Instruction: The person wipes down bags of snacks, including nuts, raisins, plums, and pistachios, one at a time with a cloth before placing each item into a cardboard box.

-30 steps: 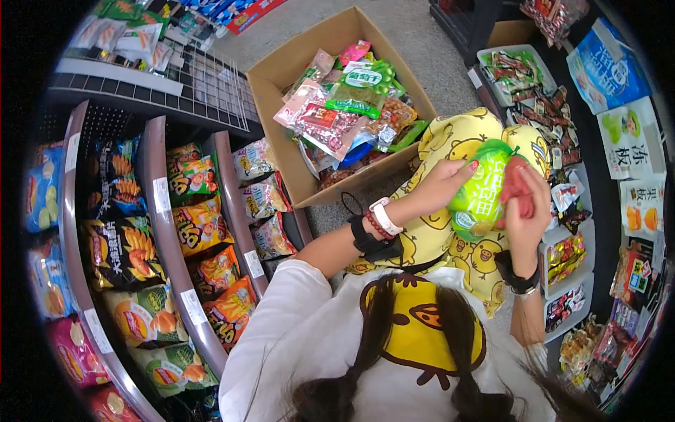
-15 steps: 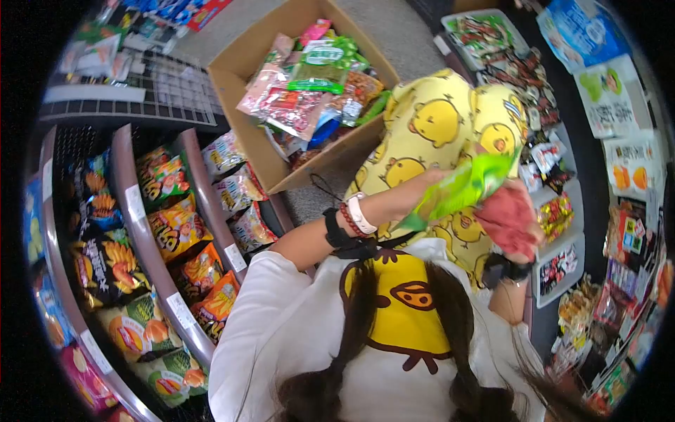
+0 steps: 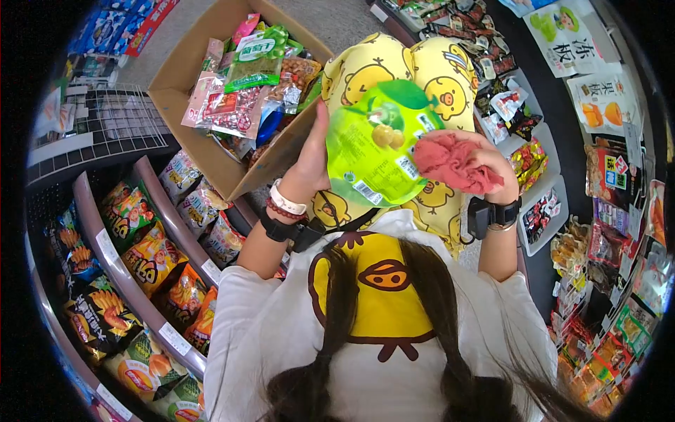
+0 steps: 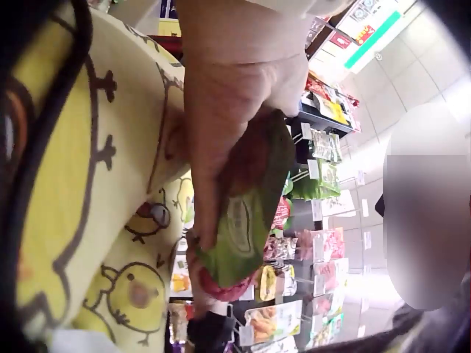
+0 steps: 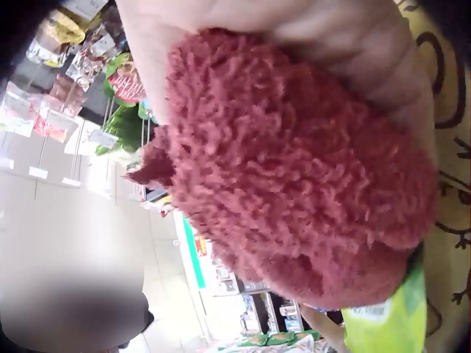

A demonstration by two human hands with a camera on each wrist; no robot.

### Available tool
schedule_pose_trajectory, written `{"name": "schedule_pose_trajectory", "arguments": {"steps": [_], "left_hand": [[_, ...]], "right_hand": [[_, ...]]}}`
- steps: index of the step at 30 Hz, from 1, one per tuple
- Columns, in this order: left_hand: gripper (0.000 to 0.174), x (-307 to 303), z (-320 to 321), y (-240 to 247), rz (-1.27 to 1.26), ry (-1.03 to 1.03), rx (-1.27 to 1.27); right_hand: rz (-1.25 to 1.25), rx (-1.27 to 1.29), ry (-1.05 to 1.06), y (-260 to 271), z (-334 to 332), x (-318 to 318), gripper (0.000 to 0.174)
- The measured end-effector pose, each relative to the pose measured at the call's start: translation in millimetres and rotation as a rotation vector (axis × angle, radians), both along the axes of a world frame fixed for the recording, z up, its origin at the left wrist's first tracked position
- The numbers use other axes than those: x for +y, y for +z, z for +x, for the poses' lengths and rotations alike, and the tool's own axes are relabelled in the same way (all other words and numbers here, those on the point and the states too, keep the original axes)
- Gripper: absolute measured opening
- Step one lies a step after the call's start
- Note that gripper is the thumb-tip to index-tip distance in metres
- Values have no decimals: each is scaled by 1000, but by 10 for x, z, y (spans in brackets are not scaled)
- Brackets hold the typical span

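Note:
A green snack bag (image 3: 369, 151) lies above the lap in the head view, its barcode side facing up. My left hand (image 3: 314, 158) grips its left edge, some fingers hidden behind it. A crumpled red cloth (image 3: 453, 163) is in my right hand (image 3: 498, 163), right at the bag's right edge. Seen from the right wrist, the fuzzy cloth (image 5: 294, 169) fills the palm, with a corner of the green bag (image 5: 390, 323) beyond it. The left wrist view shows the bag (image 4: 239, 228) nearly edge-on beneath the fingers.
An open cardboard box (image 3: 281, 151) full of snack packets stands ahead to the left. Shelves of chip bags (image 3: 151, 260) run along the left. On the right are grey trays (image 3: 545, 218) of small packets and a rack of hanging packages (image 3: 605, 176).
The bag has been turned over, from its side with large white characters to its barcode side. The red cloth moved off the bag, then back to its right edge. The head view has shifted right.

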State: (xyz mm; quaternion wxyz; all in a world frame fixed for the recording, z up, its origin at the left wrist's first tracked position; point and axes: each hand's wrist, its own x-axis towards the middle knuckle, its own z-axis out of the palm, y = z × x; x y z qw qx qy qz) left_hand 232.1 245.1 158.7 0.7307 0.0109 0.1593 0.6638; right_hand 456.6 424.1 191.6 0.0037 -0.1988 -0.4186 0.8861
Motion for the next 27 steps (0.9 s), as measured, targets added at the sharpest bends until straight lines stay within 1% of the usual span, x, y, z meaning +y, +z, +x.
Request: {"name": "schedule_pose_trajectory", "arguments": {"steps": [1, 2, 3, 4, 5, 6, 7, 8, 9, 11, 12, 14, 15, 17, 18, 20, 22, 23, 24, 26, 27], "left_hand": [[59, -8, 23, -37, -54, -7, 91], [58, -10, 52, -60, -108, -15, 183], [53, -23, 64, -59, -126, -73, 250], [53, 3, 74, -52, -122, -61, 226], [52, 32, 87, -53, -117, -51, 202], [51, 64, 109, -61, -113, -39, 176], [50, 85, 115, -83, -27, -45, 116], [50, 117, 145, -97, 7, -30, 77], [50, 145, 172, -109, 40, -15, 38], [52, 181, 230, -149, 76, 57, 10], [52, 169, 225, -166, 67, 19, -7], [52, 100, 151, -209, 46, -48, -36], [53, 68, 99, -351, 197, -111, -197], [51, 139, 203, -159, 10, 30, 51], [50, 184, 252, -43, -81, 104, 173], [51, 196, 270, 27, -43, 76, 96], [50, 193, 249, -27, -2, 70, 38], [50, 182, 215, -130, -28, 80, -14], [50, 141, 208, -193, -15, 43, -34], [51, 126, 218, -185, 10, -1, -28], [51, 131, 234, -177, 21, -5, -1]], "right_hand": [[1, 24, -10, 60, -44, -21, 55], [12, -19, -81, 78, -72, -63, 54], [24, -61, -153, 87, -104, -110, 53], [36, -101, -226, 102, -157, -159, 52], [124, -270, -446, 218, -208, -284, 52], [484, -218, -543, 169, -254, -326, 53], [848, -163, -625, 73, -284, -356, 54], [1216, -101, -691, 16, -337, -401, 55], [1172, 29, -752, -15, -444, -488, 56], [1626, 107, -452, -119, -541, -624, 57], [1741, 142, -317, -137, -545, -706, 54], [1597, 379, -140, -74, -551, -751, 49], [1569, 386, -166, -74, -564, -723, 48], [1515, 396, -219, -92, -585, -556, 46], [1599, 289, -282, -33, -587, -440, 45], [1462, 84, -510, -21, -617, -331, 45], [1545, 273, -356, -67, -619, -438, 44], [1577, 365, -280, -76, -604, -538, 44], [1527, 415, -148, -35, -567, -659, 43], [1563, 439, -114, -82, -530, -660, 42], [1581, 414, -200, -106, -531, -599, 41]]}}
